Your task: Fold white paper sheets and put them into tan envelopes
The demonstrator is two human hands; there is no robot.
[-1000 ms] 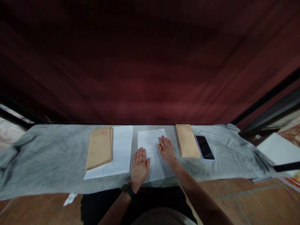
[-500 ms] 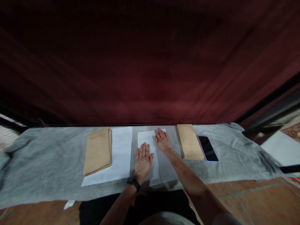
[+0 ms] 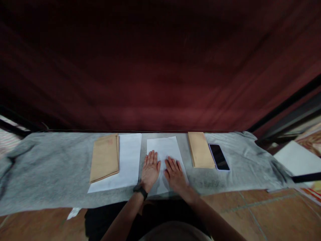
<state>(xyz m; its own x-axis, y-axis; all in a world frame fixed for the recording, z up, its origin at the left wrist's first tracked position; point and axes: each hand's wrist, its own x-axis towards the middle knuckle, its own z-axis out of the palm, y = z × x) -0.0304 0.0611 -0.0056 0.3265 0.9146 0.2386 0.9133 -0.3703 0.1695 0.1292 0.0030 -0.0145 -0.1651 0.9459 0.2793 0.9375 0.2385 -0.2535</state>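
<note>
A white sheet of paper (image 3: 163, 144) lies in front of me on the grey cloth. Flat on its left side rests my left hand (image 3: 150, 170), fingers stretched out, with a dark watch on the wrist. My right hand (image 3: 175, 174) lies on the paper's right part, its fingers extended and a little apart. Neither hand grips anything. The near part of the sheet is partly covered by my hands and forearms.
Brown envelopes (image 3: 105, 157) lie on more white paper (image 3: 131, 157) to the left. To the right are a stack of brown envelopes (image 3: 201, 150) and a phone (image 3: 219, 157) in a purple case. A dark red curtain (image 3: 160, 83) hangs behind the grey cloth (image 3: 55, 167).
My right hand has slid down the paper toward me, from near its far edge to about the middle. The left hand stays flat in nearly the same place.
</note>
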